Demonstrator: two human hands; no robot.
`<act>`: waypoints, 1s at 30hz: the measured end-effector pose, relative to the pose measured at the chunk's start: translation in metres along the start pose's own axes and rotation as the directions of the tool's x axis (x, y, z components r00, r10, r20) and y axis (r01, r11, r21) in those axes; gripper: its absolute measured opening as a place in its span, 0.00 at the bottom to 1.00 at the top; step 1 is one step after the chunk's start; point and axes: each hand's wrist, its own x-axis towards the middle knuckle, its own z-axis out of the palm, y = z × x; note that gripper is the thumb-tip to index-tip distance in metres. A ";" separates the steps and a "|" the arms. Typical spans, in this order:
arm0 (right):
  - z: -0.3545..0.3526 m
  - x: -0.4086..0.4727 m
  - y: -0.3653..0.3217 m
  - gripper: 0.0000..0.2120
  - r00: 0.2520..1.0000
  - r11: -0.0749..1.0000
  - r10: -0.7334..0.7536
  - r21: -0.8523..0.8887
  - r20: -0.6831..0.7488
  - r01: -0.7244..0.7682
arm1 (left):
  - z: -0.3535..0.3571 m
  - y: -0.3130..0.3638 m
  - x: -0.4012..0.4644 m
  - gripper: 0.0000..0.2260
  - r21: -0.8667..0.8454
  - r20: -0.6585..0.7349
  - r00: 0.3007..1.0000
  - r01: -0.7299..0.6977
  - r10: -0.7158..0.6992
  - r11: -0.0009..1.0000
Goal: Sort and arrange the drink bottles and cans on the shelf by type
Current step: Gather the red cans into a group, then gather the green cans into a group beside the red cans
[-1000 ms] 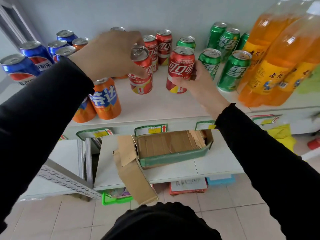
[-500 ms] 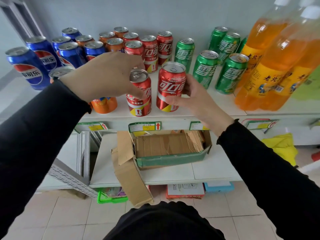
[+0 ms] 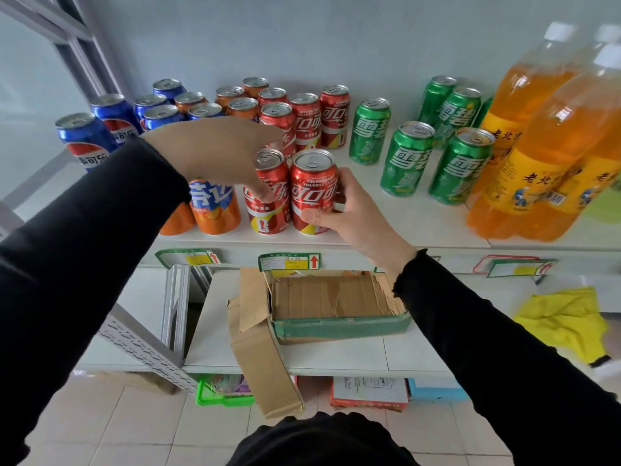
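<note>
Left hand [image 3: 221, 153] pinches one red can [image 3: 267, 193]; right hand [image 3: 349, 210] grips its three-o'clock neighbour [image 3: 313, 193]. Probably heavy, smooth, dentable: hold mid-wall.

This looks like a small shop: a white metal display shelf [image 3: 386, 237] in mid-frame carries rows of red, blue, green and orange drink cans [image 3: 368, 131], with green-framed paper price tags [image 3: 289, 262] clipped along its front edge, above a torn brown cardboard carton [image 3: 336, 304].
</note>
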 end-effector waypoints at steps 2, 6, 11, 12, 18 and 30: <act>0.003 0.001 0.000 0.32 1.000 1.000 -0.005 -0.004 -0.004 0.005 | -0.001 -0.001 0.000 0.32 -0.007 0.018 1.000 -0.002 0.002 1.000; 0.000 0.000 -0.001 0.34 1.000 1.000 -0.002 -0.011 0.023 0.002 | -0.002 -0.003 0.004 0.34 -0.030 0.106 0.994 0.001 0.002 1.000; -0.019 -0.010 -0.011 0.31 0.999 1.000 -0.015 -0.021 -0.037 0.014 | -0.021 -0.002 0.015 0.38 -0.050 0.137 0.990 -0.038 0.044 0.998; -0.025 -0.013 -0.013 0.29 0.996 0.999 -0.020 -0.027 -0.081 0.018 | -0.025 -0.001 0.017 0.38 -0.092 0.117 0.990 -0.067 0.078 0.993; -0.055 -0.034 -0.009 0.26 0.936 0.998 -0.057 0.008 -0.346 0.063 | -0.035 0.029 0.050 0.29 -0.204 -0.123 0.951 -0.305 0.284 0.930; -0.070 0.015 0.026 0.45 0.850 0.988 0.112 0.148 -0.514 -0.041 | -0.035 0.065 0.190 0.38 -0.076 -0.044 0.953 -0.303 0.300 0.950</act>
